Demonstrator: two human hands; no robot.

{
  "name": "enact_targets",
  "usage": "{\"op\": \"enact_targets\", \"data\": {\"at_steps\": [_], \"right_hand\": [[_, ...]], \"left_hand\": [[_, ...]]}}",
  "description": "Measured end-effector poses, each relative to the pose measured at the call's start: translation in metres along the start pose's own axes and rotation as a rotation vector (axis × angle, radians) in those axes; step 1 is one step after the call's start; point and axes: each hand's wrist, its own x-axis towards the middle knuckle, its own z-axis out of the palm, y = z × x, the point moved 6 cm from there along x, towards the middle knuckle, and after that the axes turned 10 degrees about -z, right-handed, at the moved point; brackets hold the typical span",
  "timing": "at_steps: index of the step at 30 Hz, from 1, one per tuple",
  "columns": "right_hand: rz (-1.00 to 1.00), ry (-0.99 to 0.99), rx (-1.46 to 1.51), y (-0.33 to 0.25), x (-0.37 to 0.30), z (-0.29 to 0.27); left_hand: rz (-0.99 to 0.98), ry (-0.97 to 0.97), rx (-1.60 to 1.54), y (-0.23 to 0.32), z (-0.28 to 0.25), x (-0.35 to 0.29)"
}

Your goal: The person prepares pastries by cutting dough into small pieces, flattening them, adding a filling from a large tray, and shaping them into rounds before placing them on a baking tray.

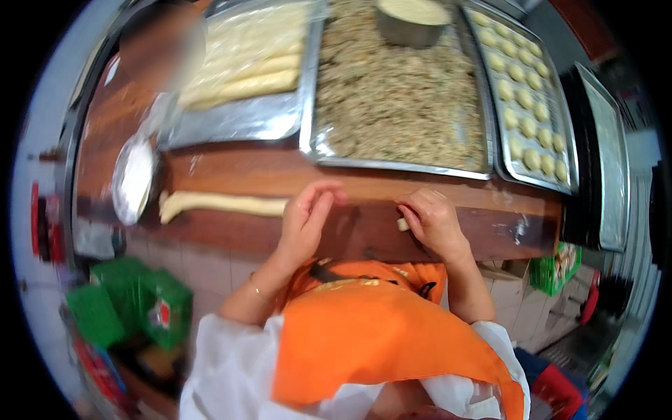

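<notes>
A long pale dough rope (227,203) lies along the wooden table in front of me, its right end reaching my left hand (306,218). That hand is open, fingers stretched to the right and the thumb apart from them. Whether it touches the rope's end I cannot tell. Over the table's near edge, my right hand (432,222) is closed around a small cut dough piece (402,225), which pokes out below its fingertips. Left of the rope stands a round metal bowl (134,180) with white flour inside.
Behind are a tray (231,127) of thick dough rolls under plastic, a large tray (399,166) of chopped filling with a metal container (411,31) on it, and a tray (535,178) of dough balls. Dark stacked trays (595,161) stand right; green crates (129,301) sit lower left.
</notes>
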Motion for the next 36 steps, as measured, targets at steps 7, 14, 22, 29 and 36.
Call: {"op": "enact_targets", "data": {"at_steps": [7, 14, 22, 29, 36], "right_hand": [[-0.148, -0.175, 0.173, -0.057, 0.059, 0.084], [-0.253, -0.288, 0.021, -0.086, 0.120, 0.139], [-0.010, -0.428, 0.466, -0.093, 0.126, 0.164], [-0.079, -0.588, 0.308, -0.095, 0.132, 0.168], [-0.036, -0.605, 0.295, -0.105, 0.133, 0.163]], "left_hand": [[0.250, 0.314, 1.085, -0.010, -0.091, -0.047], [0.240, 0.224, 1.019, -0.025, -0.105, -0.034], [0.425, 0.149, 0.812, -0.023, -0.112, -0.037], [0.379, 0.186, 0.952, -0.016, -0.108, -0.041], [0.499, 0.209, 1.141, -0.023, -0.093, -0.035]]}}
